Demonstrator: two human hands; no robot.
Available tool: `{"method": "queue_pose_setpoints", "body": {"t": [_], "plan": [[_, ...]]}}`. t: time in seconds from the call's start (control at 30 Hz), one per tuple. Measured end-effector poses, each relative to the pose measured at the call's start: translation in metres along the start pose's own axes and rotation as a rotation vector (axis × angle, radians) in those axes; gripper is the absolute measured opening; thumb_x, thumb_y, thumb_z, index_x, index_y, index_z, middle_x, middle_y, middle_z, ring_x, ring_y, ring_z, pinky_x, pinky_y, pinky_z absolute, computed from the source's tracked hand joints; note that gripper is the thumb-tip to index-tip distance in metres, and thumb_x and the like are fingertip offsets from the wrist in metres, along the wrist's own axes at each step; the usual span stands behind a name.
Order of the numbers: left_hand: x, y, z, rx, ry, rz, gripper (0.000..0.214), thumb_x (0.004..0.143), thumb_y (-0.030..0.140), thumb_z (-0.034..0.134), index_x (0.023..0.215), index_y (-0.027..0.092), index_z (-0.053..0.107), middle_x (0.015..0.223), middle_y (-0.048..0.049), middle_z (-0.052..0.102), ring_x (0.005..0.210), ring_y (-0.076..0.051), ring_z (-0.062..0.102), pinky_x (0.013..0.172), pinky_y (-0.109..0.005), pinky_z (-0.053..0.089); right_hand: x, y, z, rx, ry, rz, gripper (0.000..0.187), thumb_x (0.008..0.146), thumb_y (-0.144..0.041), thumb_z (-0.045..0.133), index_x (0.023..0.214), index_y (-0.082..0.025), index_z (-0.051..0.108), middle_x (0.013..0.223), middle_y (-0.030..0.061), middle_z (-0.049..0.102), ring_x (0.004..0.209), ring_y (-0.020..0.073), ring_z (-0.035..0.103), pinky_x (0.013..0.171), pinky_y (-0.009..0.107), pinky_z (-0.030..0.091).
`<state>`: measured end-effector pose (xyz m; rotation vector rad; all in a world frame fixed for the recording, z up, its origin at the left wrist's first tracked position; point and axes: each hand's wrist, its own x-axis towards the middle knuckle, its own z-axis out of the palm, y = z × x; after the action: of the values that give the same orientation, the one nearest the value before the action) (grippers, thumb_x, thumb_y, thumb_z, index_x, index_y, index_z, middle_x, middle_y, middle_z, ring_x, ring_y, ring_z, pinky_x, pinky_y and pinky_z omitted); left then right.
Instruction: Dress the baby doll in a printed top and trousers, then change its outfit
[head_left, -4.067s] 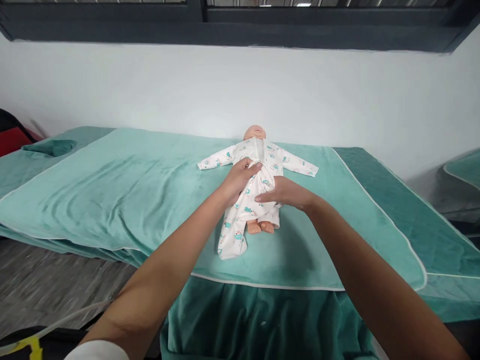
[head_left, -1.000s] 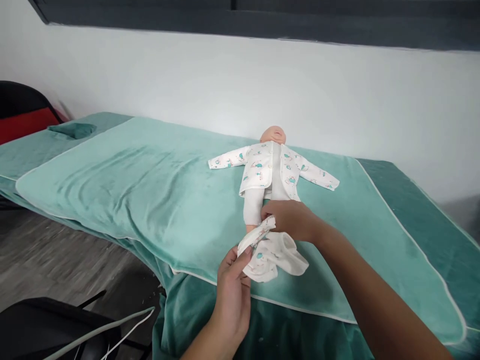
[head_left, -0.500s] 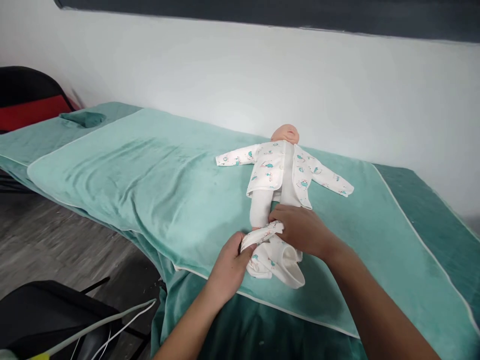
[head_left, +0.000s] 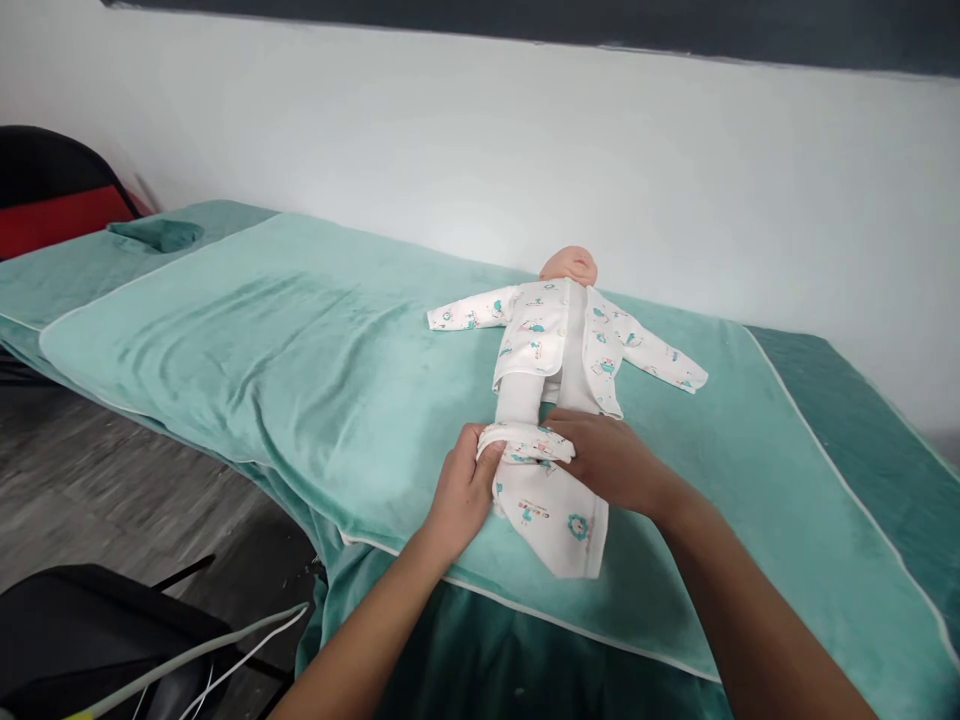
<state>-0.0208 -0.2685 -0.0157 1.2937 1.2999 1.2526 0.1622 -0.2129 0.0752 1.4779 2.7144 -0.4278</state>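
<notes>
A baby doll [head_left: 570, 264] lies face up on the green cloth, head towards the wall and legs towards me. It wears a white printed jacket [head_left: 532, 328], open down the front, with its sleeves spread wide. White printed baby pants [head_left: 553, 515] are bunched around the lower part of the leg on the left. My left hand [head_left: 461, 490] is closed on the left side of the gathered waistband, thumb on top. On the other side my right hand [head_left: 607, 455] also grips the band, its fingertips partly hidden, and covers much of the doll's other leg.
The light green cloth [head_left: 360, 330] covers a long table against a white wall [head_left: 450, 140]. A dark green bundle [head_left: 161, 234] lies at the far left end. Black chairs [head_left: 97, 630] stand at the left, with cables [head_left: 217, 645] beside the near one.
The pants' band has moved up the left leg, away from me, and its opening now wraps round that leg. The hanging part has unfolded flatter. My left hand has moved up slightly.
</notes>
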Motion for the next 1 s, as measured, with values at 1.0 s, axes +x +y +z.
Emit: {"method": "queue_pose_setpoints", "body": {"t": [1.0], "plan": [[0.072,-0.003,-0.004,0.102,0.306,0.192,0.027,0.088,0.044,0.064,0.085,0.021,0.051,0.083,0.0021,0.053,0.075,-0.013,0.049,0.071,-0.026,0.038,0.020,-0.009,0.018,-0.024,0.207,0.411,0.018,0.095,-0.034,0.045,0.094,-0.023,0.059,0.083,0.0075,0.071,0.080,0.0271,0.066,0.060,0.031,0.027]]}}
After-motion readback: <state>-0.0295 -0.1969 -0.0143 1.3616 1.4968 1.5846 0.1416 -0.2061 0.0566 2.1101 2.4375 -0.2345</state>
